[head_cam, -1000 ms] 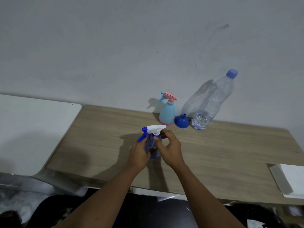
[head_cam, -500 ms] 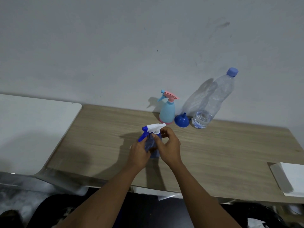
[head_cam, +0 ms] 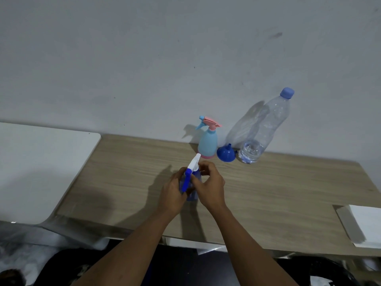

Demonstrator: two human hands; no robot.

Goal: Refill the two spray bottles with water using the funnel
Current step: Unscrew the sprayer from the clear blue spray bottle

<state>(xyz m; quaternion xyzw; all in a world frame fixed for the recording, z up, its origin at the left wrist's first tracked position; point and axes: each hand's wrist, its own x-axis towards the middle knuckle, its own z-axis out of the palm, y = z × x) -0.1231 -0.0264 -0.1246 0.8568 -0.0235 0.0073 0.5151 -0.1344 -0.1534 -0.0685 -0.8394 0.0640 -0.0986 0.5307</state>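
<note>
A person's left hand (head_cam: pixel 174 193) gripped the body of a dark blue spray bottle (head_cam: pixel 193 196) standing on the wooden worktop (head_cam: pixel 288 193), while the right hand (head_cam: pixel 210 186) pinched at the base of its white trigger head (head_cam: pixel 194 164). Just beyond the hands stood a pale blue spray bottle (head_cam: pixel 207 144), a blue funnel (head_cam: pixel 225 154) and a clear water bottle (head_cam: pixel 265 129), side by side.

blue spray bottle (head_cam: pixel 193 195) mostly hidden, paper (head_cam: pixel 368 223) cropped

Dim, soft leftward shadows, wide-angle edge bending, slight blur
</note>
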